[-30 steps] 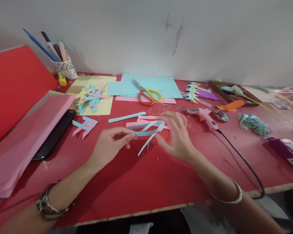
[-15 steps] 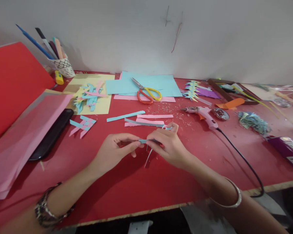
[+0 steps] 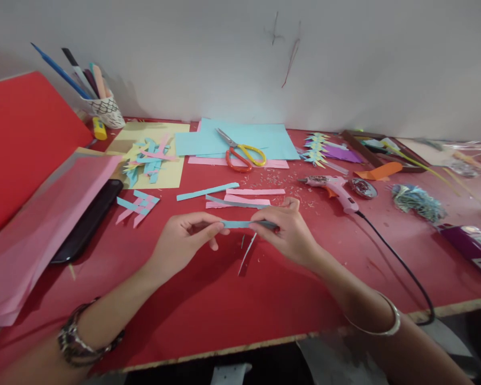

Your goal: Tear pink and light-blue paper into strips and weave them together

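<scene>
A blue paper strip is stretched level between my two hands, just above the red table. My left hand pinches its left end between thumb and fingers. Closed on the right part is my right hand, whose fingers hide some of the strip. Beneath lies a thin white paper sliver. Behind my hands are loose pink strips and another blue strip. To the left sits a woven pink-and-blue paper piece.
Scissors rest on blue paper sheets at the back. A pink glue gun lies to the right, its black cord trailing off the front edge. Pink sheets partly cover a black phone-like object. A patterned pen cup stands back left.
My hands have moved apart, so a longer stretch of the blue strip shows between them. The view has shifted slightly.
</scene>
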`<state>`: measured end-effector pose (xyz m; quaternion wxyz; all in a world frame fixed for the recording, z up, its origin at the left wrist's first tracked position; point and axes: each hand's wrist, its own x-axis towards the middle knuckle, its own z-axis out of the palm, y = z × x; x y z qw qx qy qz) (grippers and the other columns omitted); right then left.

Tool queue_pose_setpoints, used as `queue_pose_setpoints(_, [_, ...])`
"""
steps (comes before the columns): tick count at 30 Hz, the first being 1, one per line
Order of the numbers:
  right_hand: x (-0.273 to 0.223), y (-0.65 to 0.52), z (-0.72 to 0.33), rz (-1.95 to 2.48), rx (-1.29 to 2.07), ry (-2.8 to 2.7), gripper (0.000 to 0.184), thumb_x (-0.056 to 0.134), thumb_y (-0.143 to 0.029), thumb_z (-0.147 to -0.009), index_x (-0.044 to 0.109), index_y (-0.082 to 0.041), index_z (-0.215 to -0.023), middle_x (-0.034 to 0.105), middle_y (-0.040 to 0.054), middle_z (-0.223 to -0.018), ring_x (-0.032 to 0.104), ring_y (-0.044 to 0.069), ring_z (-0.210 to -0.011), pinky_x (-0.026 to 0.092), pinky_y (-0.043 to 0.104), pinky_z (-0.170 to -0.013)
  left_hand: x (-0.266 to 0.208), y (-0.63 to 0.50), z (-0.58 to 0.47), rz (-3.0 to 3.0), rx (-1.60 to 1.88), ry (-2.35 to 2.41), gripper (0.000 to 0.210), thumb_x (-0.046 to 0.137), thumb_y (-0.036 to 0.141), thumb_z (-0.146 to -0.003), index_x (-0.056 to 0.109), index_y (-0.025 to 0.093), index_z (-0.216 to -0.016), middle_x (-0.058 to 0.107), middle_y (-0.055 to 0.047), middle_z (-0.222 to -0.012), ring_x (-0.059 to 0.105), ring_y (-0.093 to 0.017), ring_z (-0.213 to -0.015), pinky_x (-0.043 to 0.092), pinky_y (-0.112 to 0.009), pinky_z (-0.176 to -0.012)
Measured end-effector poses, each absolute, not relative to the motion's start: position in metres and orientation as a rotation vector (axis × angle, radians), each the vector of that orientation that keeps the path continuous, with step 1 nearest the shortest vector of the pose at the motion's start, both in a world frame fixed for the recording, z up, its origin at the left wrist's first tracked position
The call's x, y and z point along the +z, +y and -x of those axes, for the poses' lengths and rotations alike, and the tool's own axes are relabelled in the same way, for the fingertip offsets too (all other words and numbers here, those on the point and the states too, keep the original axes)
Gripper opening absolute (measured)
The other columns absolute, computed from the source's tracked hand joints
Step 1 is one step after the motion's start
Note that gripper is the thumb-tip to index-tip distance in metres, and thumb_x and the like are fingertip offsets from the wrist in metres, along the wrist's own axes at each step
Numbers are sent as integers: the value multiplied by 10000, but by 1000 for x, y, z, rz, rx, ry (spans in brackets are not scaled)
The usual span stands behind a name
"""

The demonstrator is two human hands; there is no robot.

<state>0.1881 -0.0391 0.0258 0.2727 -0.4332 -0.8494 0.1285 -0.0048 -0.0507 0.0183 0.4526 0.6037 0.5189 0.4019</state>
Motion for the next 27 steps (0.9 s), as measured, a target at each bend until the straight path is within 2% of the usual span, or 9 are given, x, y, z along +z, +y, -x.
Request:
queue_pose_setpoints(7, [27, -29, -200, 1238, 353, -2208, 258, 454, -339, -820, 597, -196, -660, 620, -46, -601, 422, 62, -491, 218, 297, -698, 16, -44, 12, -1463, 1054, 1343, 139, 550, 296, -683, 621, 183, -645, 639, 23, -532, 534, -84, -438, 443, -197, -509])
queue_pose_setpoints(11, [28, -23, -207, 1271, 356, -2154, 270, 494, -356, -789, 588, -185, -604, 583, -46, -541, 393, 58, -475, 258, 289, -677, 16, -40, 15, -1422, 1089, 1381, 120, 549, 284, -679, 608, 187, -638, 656, 23, -592, 512, -66, -423, 438, -188, -504])
queue_pose_setpoints(19, [33, -18, -217, 1340, 730, -1935, 234, 573, -329, -715, 528, -165, -555, 490, -47, -437, 399, 58, -414, 297, 203, -440, 21, -36, 18, -1372, 1108, 1423, 125, 559, 304, -663, 596, 188, -640, 633, 24, -561, 507, -78, -441, 446, -202, -524])
queue_pose_setpoints(23, [37, -17, -218, 1322, 965, -1824, 249, 543, -355, -729, 524, -163, -571, 563, -23, -467, 480, 68, -394, 365, 202, -428, 21, -34, 21, -1398, 1100, 1446, 124, 551, 298, -670, 601, 190, -634, 616, 29, -543, 489, -78, -434, 444, -210, -531])
queue_pose_setpoints(27, [39, -16, -217, 1271, 1050, -1772, 230, 523, -349, -737, 546, -155, -614, 651, 22, -607, 597, 101, -509, 461, 234, -552, 21, -33, 22, -1402, 1136, 1464, 123, 536, 282, -675, 603, 190, -626, 619, 23, -564, 475, -78, -431, 440, -216, -530])
